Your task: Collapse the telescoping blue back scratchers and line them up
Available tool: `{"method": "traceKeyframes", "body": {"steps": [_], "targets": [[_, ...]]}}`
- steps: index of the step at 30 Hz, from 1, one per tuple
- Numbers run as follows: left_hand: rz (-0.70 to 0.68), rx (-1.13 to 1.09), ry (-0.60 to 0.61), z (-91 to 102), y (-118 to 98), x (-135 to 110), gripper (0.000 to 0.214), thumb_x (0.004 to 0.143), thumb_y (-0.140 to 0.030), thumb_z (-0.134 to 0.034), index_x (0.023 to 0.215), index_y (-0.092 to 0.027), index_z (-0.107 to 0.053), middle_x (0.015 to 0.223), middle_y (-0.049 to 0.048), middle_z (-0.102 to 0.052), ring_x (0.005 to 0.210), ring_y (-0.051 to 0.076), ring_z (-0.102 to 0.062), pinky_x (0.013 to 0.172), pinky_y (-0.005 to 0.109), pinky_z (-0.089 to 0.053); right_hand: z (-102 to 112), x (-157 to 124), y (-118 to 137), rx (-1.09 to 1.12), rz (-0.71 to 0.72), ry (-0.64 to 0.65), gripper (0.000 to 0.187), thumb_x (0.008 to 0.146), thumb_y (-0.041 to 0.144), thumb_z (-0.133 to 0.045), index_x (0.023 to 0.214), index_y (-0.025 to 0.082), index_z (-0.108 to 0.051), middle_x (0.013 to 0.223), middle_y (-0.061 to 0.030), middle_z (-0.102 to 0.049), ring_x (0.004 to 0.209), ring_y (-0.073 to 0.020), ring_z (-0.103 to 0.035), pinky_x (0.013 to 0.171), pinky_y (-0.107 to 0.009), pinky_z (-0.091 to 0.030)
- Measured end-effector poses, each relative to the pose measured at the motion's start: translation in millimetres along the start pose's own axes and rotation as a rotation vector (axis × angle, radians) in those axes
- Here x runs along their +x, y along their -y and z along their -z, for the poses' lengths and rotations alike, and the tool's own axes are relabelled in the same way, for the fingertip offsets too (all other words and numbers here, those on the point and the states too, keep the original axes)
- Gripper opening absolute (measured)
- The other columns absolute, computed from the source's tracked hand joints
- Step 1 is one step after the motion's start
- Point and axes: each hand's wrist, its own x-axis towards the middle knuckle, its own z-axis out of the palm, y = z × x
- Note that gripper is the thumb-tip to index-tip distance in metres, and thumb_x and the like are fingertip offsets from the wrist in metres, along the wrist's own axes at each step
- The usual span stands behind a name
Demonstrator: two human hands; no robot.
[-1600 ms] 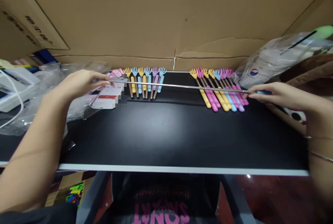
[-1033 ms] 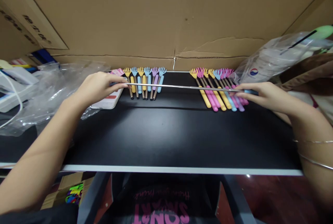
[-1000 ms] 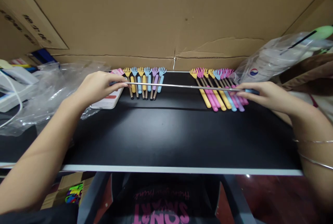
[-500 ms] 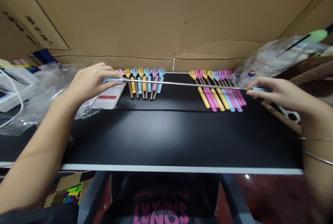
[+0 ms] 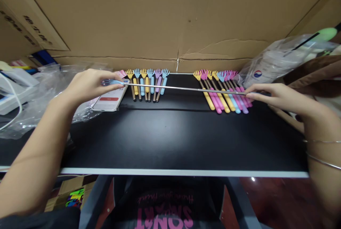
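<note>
Horizontally, we held the extended scratcher [image 5: 186,88]; left hand [image 5: 87,85] pinched its blue head [image 5: 113,82]. Right hand [image 5: 279,97] gripped its opposite end.

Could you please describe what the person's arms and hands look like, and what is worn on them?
Both forearms are bare, and neither the left hand nor the right hand is gloved. Two thin silver bangles circle the right wrist. No ring or watch can be made out on either hand.

Packing workshop: cardboard cartons [image 5: 160,16], plastic bags [image 5: 279,60], sorted back scratchers [image 5: 222,90].
</note>
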Motion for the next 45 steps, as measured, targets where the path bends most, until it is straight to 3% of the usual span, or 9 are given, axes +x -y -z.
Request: {"method": "traceKeyframes", "body": {"steps": [7,11,21,25,30,35,41,45], "targets": [[0.036,-0.032,0.1,4.0,16,3,0.05,0.079,-0.063,-0.046,0.11,-0.027,-0.058,0.083,-0.0024,-0.064,0.064,0.012,-0.048,0.06,0.019,-0.028,7,-7,-3,0.049,-0.029,0.034,0.048,0.078,0.061,-0.048,0.099,0.019,-0.053,0.093,-0.0076,-0.061,0.083,-0.0185,-0.054,0.076,-0.03,-0.04],[0.063,-0.005,0.099,3.1,19,3,0.048,0.08,-0.063,-0.044,0.11,-0.027,-0.056,0.073,-0.0023,-0.06,0.065,0.013,-0.047,0.058,0.019,-0.026,5,-4,-4,0.048,0.006,0.006,0.046,0.079,0.061,-0.046,0.097,0.019,-0.054,0.09,-0.0071,-0.06,0.08,-0.0169,-0.054,0.075,-0.029,-0.04],[0.014,-0.169,0.179,-9.5,24,6,0.047,0.077,-0.058,-0.05,0.102,-0.019,-0.06,0.085,0.001,-0.063,0.071,0.015,-0.051,0.064,0.021,-0.035,1,0,-5,0.035,0.045,0.022,0.044,0.082,0.059,-0.044,0.1,0.02,-0.056,0.083,-0.0054,-0.061,0.073,-0.0161,-0.053,0.07,-0.028,-0.039],[-0.089,-0.269,0.173,-12.7,8,6,0.045,0.077,-0.058,-0.05,0.093,-0.017,-0.061,0.078,-0.0003,-0.062,0.069,0.014,-0.051,0.064,0.021,-0.036,-5,1,8,0.09,0.083,0.024,0.042,0.083,0.055,-0.045,0.099,0.019,-0.056,0.085,-0.0059,-0.062,0.075,-0.0161,-0.054,0.071,-0.028,-0.04],[-0.247,-0.284,0.127,-17.2,-18,5,0.041,0.08,-0.057,-0.046,0.083,-0.019,-0.061,0.078,0.0015,-0.063,0.071,0.016,-0.053,0.067,0.024,-0.036,-17,4,27,0.224,0.125,0.128,0.039,0.086,0.052,-0.043,0.097,0.016,-0.053,0.072,-0.0031,-0.06,0.06,-0.0118,-0.054,0.061,-0.026,-0.042],[-0.262,-0.342,0.013,-16.2,-30,3,0.037,0.08,-0.053,-0.048,0.081,-0.018,-0.06,0.079,0.0011,-0.064,0.07,0.015,-0.055,0.067,0.023,-0.037,-16,3,36,0.219,0.125,0.041,0.038,0.086,0.05,-0.044,0.098,0.016,-0.054,0.07,-0.0028,-0.06,0.06,-0.012,-0.054,0.061,-0.026,-0.041],[-0.328,-0.35,0.047,-25.3,-70,-6,0.039,0.081,-0.055,-0.047,0.087,-0.019,-0.06,0.079,0.0009,-0.065,0.068,0.015,-0.057,0.063,0.023,-0.036,-30,8,70,0.181,0.254,0.071,0.036,0.085,0.053,-0.041,0.088,0.023,-0.062,0.075,-0.0024,-0.062,0.065,-0.0143,-0.054,0.061,-0.027,-0.04],[-0.328,-0.394,0.018,-31.3,-79,-8,0.034,0.082,-0.052,-0.049,0.086,-0.02,-0.059,0.084,-0.0003,-0.066,0.072,0.015,-0.058,0.067,0.023,-0.036,-36,9,76,0.168,0.243,0.038,0.036,0.086,0.051,-0.04,0.088,0.024,-0.063,0.078,-0.0024,-0.063,0.069,-0.0152,-0.056,0.065,-0.028,-0.04]]}}
